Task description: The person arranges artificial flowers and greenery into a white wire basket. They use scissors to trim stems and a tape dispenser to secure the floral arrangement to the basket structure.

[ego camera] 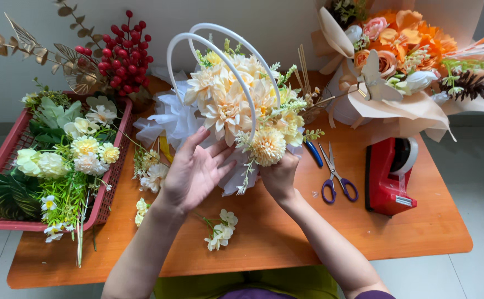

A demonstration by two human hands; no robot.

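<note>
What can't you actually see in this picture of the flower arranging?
- Basket body, head view: hidden by flowers and white wrap.
- Right hand fingertips: tucked under the blooms.
- Left hand palm: turned away.
- Orange bouquet: cut off by the top edge.

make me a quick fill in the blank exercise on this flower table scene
1. The cream dahlia arrangement has two white hoop ____ arching over it.
2. The purple-handled scissors lie on the orange wooden ____.
3. The red tape dispenser lies to the ____ of the scissors in the picture.
4. The loose flowers sit in a pink plastic ____.

Missing words: handles; table; right; basket
</note>
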